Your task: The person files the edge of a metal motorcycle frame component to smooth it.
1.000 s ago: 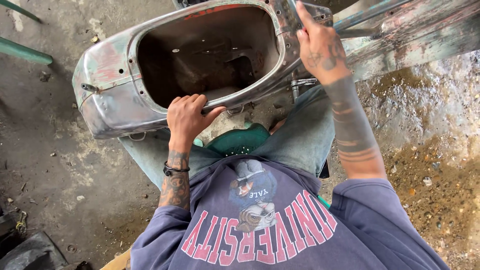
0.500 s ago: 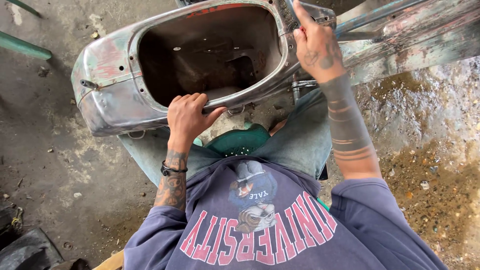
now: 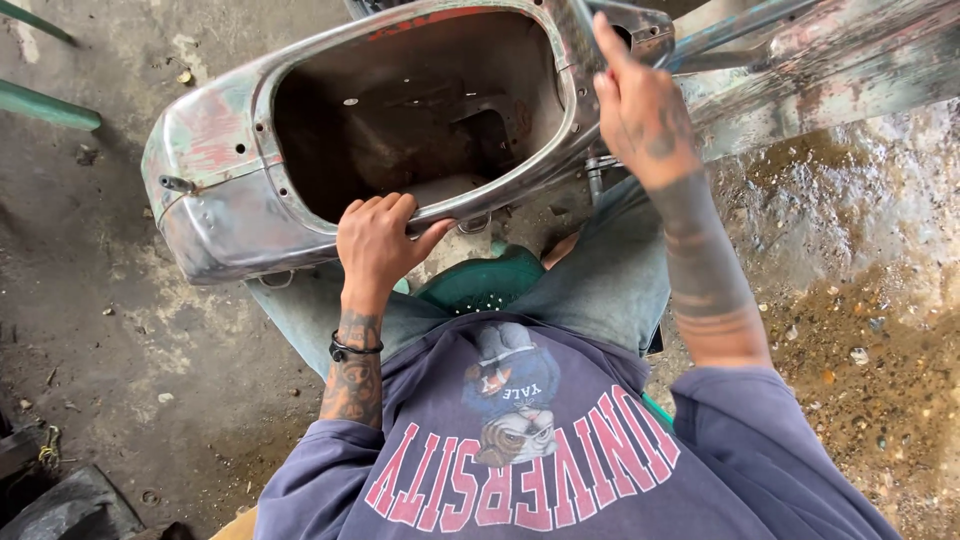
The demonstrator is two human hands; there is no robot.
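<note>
While resting across the seated person's knees, opening upward, worn metal scooter body shell (image 3: 230,200): left hand (image 3: 375,240) clamped on near rim, steadying; right hand (image 3: 640,120) gripping far rim edge. Green stool (image 3: 480,285) beneath.

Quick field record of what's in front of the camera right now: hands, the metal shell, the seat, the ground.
left hand: grips the near rim of the metal shell
right hand: on the shell's far right edge, fingers up
metal shell: hollow, worn paint, bare and rusty patches, opening facing up
shell inside: dark, bolt holes visible
green stool: under the person, between the knees
ground: stained concrete, wet gravel at right
</note>
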